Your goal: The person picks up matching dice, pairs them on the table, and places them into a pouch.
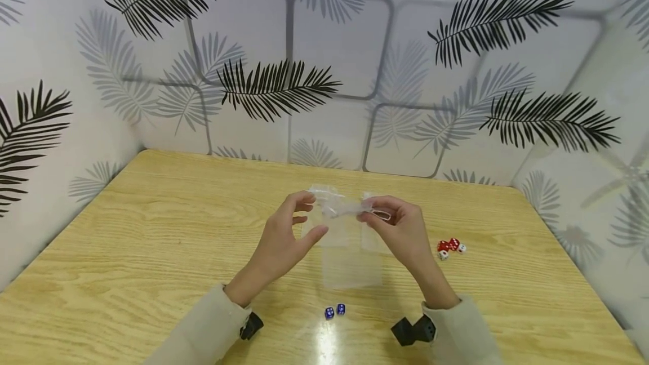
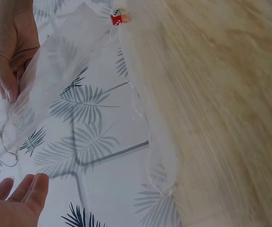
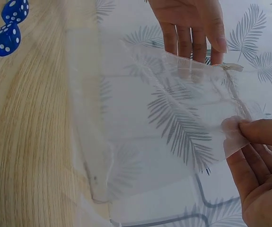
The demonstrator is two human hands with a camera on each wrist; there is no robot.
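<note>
A sheer white drawstring pouch (image 3: 183, 109) hangs between the hands, its white cord loop (image 1: 382, 214) sticking out beside the right fingers. My right hand (image 1: 403, 227) pinches the gathered top edge between thumb and fingers. On the other side, my left hand (image 1: 284, 235) has its thumb and fingers spread apart. In the right wrist view the left fingers (image 3: 184, 42) are straight and overlap the pouch's upper corner. The left wrist view shows the pouch (image 2: 55, 71) spread out from the right hand (image 2: 15, 52).
More sheer pouches (image 1: 352, 272) lie flat on the wooden table (image 1: 177, 252) beneath the hands. Two blue dice (image 1: 329, 312) sit near the front. Several red and white dice (image 1: 454, 244) cluster at the right. A leaf-patterned wall covering (image 1: 329, 134) rises behind the table.
</note>
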